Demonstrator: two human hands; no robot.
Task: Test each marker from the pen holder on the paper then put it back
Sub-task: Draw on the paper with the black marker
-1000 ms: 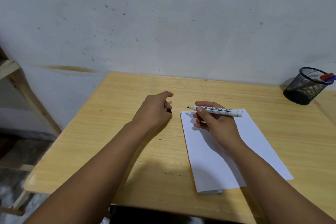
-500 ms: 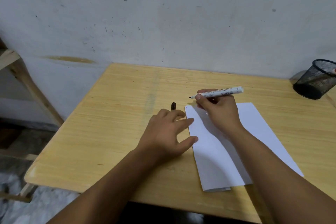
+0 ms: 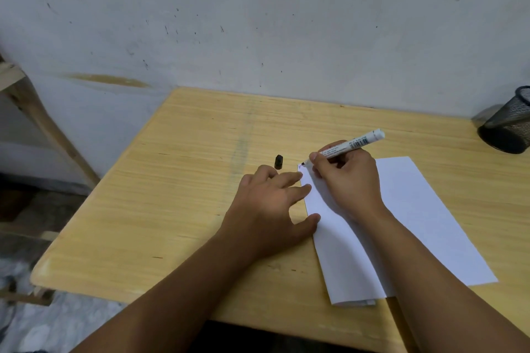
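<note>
White paper (image 3: 415, 209) lies flat under our left hand (image 3: 272, 203), fingers spread at its edge, while our right hand (image 3: 347, 178) pinches the marker (image 3: 348, 144), tip at the top corner; we could run ink onto the table (image 3: 186, 180), or lose the loose cap (image 3: 278, 161).

A plain, bare room, likely a home study corner: a pale yellow wooden counter (image 3: 186, 180) pushed against a scuffed, stained whitewashed wall (image 3: 258, 23), a black wire-mesh pen holder (image 3: 509, 129) at its far edge, rough timber framing (image 3: 37, 112) alongside.
</note>
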